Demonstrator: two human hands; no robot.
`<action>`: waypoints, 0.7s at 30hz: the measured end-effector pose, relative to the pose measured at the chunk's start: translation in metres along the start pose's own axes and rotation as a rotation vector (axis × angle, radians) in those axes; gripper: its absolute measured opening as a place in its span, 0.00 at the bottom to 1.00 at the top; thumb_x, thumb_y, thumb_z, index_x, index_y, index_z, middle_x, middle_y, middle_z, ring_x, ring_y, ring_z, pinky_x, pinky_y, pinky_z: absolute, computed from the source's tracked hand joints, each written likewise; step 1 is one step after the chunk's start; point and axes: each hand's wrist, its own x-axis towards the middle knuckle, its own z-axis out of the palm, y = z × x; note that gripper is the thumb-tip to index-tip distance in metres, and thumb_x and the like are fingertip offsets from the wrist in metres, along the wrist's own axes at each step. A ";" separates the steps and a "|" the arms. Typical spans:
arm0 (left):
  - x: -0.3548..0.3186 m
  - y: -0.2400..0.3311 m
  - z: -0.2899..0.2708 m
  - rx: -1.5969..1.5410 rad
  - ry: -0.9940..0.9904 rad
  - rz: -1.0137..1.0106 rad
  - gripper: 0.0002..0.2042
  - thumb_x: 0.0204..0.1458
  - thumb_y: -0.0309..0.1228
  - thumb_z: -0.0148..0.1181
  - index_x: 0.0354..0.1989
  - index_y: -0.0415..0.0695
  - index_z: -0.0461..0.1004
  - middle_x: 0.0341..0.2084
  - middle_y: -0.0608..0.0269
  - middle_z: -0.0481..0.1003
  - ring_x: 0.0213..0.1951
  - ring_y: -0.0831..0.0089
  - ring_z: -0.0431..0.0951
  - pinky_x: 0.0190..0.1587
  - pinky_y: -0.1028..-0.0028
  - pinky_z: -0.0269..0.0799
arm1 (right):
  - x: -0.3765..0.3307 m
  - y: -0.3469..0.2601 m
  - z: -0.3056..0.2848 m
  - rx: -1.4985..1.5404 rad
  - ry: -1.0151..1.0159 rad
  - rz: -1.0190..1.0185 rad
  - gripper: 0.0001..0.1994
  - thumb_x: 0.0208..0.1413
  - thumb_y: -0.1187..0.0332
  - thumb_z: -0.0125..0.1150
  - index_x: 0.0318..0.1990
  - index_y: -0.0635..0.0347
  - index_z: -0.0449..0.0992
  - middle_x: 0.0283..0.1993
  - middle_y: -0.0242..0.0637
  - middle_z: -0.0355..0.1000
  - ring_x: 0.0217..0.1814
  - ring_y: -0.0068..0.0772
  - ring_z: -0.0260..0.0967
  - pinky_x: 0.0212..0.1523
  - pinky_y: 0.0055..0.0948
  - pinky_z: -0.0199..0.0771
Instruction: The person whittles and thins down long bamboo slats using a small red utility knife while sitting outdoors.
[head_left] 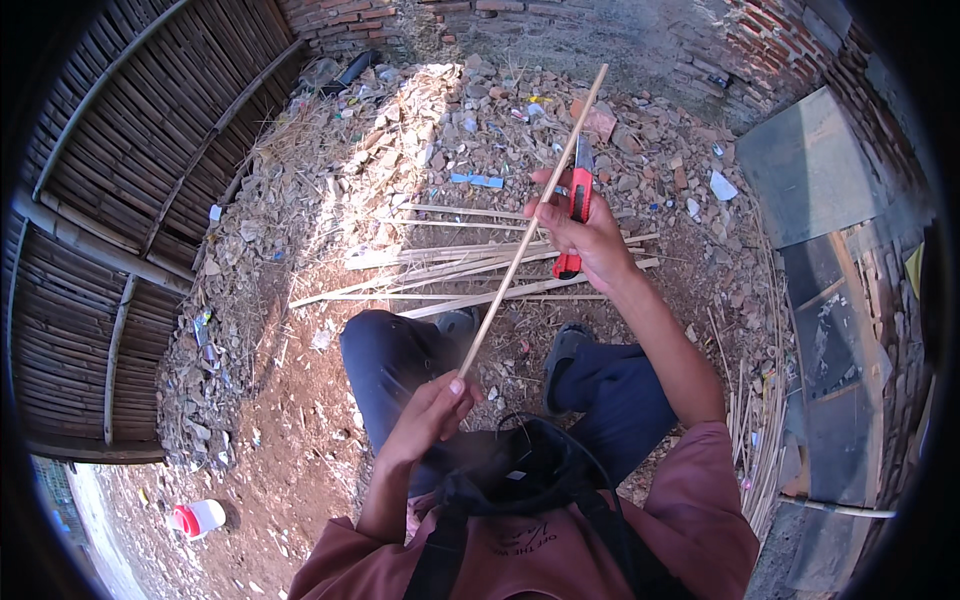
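Note:
A long, thin bamboo strip slants up and to the right in front of me. Its lower end is pinched in my left hand. Farther up, my right hand closes around a red and black utility knife, with the blade pointing away from me, and its thumb and fingers also touch the strip. Beyond my knees, several pale bamboo strips lie on the ground in a loose, crossing pile.
Rubble and stones cover the ground toward a brick wall. A bamboo slat wall rises at the left. At the lower left sits a white container with a red lid. Boards lean at the right, beside more thin strips.

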 end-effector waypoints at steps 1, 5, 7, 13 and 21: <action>-0.001 0.002 0.003 0.040 0.004 0.058 0.22 0.76 0.47 0.44 0.45 0.39 0.76 0.19 0.77 0.60 0.19 0.88 0.58 0.21 0.82 0.53 | 0.000 0.000 0.001 -0.026 0.014 0.001 0.27 0.66 0.66 0.70 0.70 0.58 0.69 0.47 0.35 0.84 0.23 0.08 0.54 0.24 0.17 0.54; -0.003 0.002 0.008 0.124 0.049 0.139 0.22 0.77 0.46 0.44 0.48 0.39 0.76 0.19 0.81 0.58 0.20 0.90 0.54 0.22 0.81 0.50 | -0.003 -0.009 0.007 -0.106 0.017 0.020 0.24 0.71 0.63 0.62 0.70 0.59 0.68 0.44 0.34 0.81 0.23 0.08 0.53 0.24 0.15 0.52; -0.002 0.001 0.006 0.134 0.079 0.173 0.22 0.77 0.46 0.43 0.50 0.38 0.76 0.20 0.82 0.57 0.20 0.91 0.54 0.23 0.81 0.49 | -0.003 -0.006 0.009 -0.147 0.078 -0.037 0.22 0.73 0.60 0.60 0.69 0.58 0.70 0.42 0.32 0.79 0.24 0.08 0.54 0.24 0.16 0.53; 0.000 0.024 0.011 0.094 0.253 0.131 0.19 0.75 0.45 0.48 0.51 0.41 0.77 0.24 0.78 0.63 0.27 0.88 0.59 0.29 0.79 0.54 | -0.021 0.015 0.021 -0.654 0.012 -0.413 0.16 0.75 0.56 0.55 0.53 0.61 0.74 0.34 0.33 0.75 0.29 0.28 0.70 0.32 0.29 0.72; 0.007 0.034 0.014 0.104 0.288 0.232 0.14 0.73 0.40 0.55 0.51 0.39 0.74 0.26 0.79 0.65 0.27 0.89 0.59 0.28 0.81 0.54 | -0.053 0.040 0.074 -1.021 -0.202 -0.692 0.15 0.63 0.56 0.70 0.46 0.57 0.79 0.35 0.38 0.77 0.32 0.42 0.81 0.31 0.38 0.79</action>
